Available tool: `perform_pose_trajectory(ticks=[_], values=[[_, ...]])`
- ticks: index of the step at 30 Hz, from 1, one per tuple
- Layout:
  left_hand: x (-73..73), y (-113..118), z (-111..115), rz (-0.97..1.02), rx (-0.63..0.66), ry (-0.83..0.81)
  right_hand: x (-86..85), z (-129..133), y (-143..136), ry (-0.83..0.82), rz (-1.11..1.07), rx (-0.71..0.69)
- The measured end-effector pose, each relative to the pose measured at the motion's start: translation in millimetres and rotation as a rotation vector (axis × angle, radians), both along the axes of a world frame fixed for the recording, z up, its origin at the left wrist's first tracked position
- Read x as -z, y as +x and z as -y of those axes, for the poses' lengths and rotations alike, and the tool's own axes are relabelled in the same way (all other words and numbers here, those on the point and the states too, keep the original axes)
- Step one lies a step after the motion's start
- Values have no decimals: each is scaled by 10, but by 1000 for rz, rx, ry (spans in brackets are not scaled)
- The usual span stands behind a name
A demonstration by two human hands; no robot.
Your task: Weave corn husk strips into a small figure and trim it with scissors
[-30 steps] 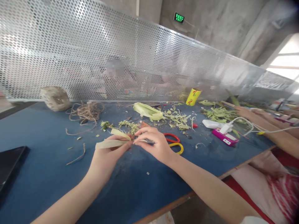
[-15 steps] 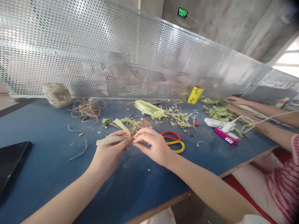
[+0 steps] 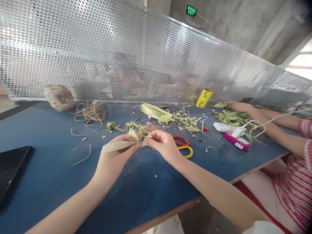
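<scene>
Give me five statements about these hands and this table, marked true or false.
1. The left hand holds a pale strip. True.
2. Both looped handles are red. False: the red handle lies beside a yellow handle.
3. The tangled twine lies left of the pale green husk. True.
4. A black slab lies at the picture's right edge. False: the black slab is at the left.
5. The yellow cylinder is near the mesh screen. True.

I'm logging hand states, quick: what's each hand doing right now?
Left hand: closed, holding a long, flat, cream-coloured leafy strip.
Right hand: closed, pinching a small, pale, papery piece; whether it joins that strip cannot be told.
</scene>
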State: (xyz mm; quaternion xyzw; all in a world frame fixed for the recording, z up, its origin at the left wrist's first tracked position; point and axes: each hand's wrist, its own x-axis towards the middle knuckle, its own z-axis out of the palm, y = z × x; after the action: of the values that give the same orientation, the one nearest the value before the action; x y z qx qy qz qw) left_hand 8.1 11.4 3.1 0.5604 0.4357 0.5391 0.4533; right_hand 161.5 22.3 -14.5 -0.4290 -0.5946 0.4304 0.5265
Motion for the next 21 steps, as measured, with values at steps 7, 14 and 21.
perform_pose_trajectory(ticks=[7,14,21], values=[[30,38,-7,54,-30,-67,-20,58,-16,61,137,-19],[6,-18,-29,141,75,-193,-80,77,134,326,450,-152],[11,-34,-36,236,111,-386,-157,40,243,934,953,-38]])
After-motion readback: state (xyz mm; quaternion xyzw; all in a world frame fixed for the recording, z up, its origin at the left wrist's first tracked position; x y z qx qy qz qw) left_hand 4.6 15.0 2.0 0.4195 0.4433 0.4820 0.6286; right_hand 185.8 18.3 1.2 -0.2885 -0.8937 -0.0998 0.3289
